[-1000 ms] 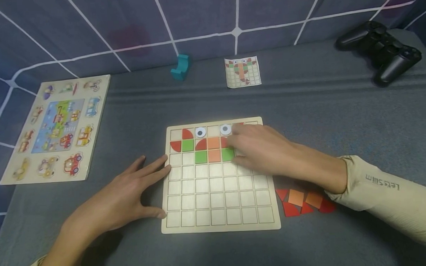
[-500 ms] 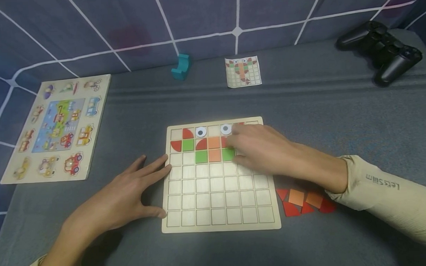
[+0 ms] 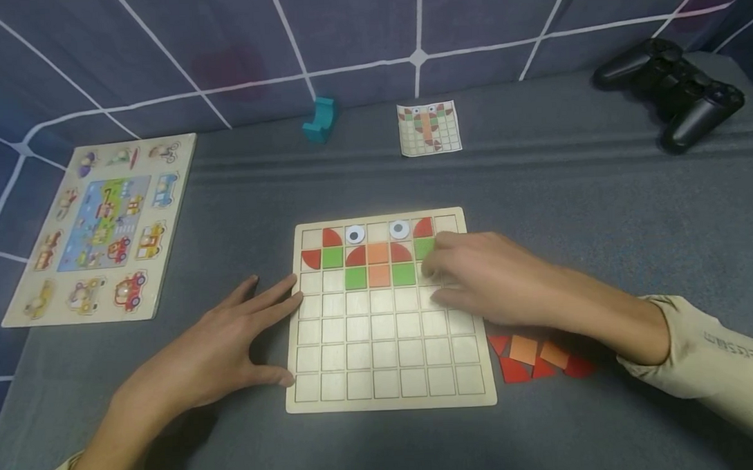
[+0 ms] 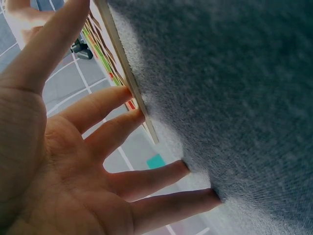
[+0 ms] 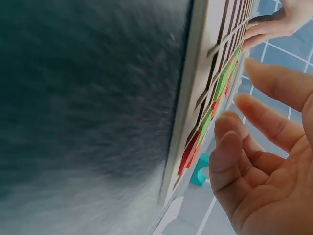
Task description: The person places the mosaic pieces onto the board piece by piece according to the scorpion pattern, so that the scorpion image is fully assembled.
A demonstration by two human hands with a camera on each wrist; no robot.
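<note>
A wooden grid board (image 3: 383, 356) lies flat in the head view, its upper rows holding red quarter-circles (image 3: 400, 252), green squares (image 3: 404, 274), orange squares (image 3: 378, 276) and two white eye pieces (image 3: 355, 234). My left hand (image 3: 200, 359) is spread at the board's left side, its thumb and two fingertips touching the edge; the other fingertips rest on the cloth in the left wrist view. Over the board's right side, my right hand (image 3: 502, 279) has loosely curled fingers with nothing between them. It hides some right-hand cells, but a red piece (image 5: 188, 154) shows near that edge in the right wrist view.
Loose red and orange pieces (image 3: 523, 349) lie right of the board, partly under the right forearm. Behind stand a small pattern card (image 3: 429, 142), a teal block (image 3: 320, 119) and a black game controller (image 3: 670, 93). A vehicle picture puzzle (image 3: 102, 224) lies at left.
My right hand has moved right and toward me, uncovering the red quarter-circles and a green square at the board's upper right. The left hand stays in place.
</note>
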